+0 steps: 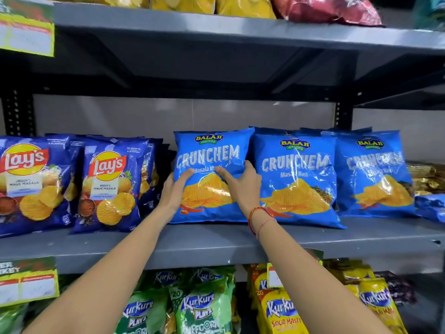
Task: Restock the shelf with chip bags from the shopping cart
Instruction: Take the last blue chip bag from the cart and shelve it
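Head view, bright blue Crunchem bag (212, 150) with ridged chips pictured, upright on grey shelf (216, 242), left hand (174, 186) and right hand (243, 184) clasping its sides, thumbs on front.

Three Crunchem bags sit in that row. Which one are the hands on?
The leftmost Crunchem bag, beside the Lay's bags. The left hand and right hand both press its front; the other two stand untouched.

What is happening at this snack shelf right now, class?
A person is restocking crisps. Both hands, left hand and right hand, press on the front of a blue Crunchem bag standing upright on the middle shelf. Two more Crunchem bags stand to its right, Lay's bags to its left.
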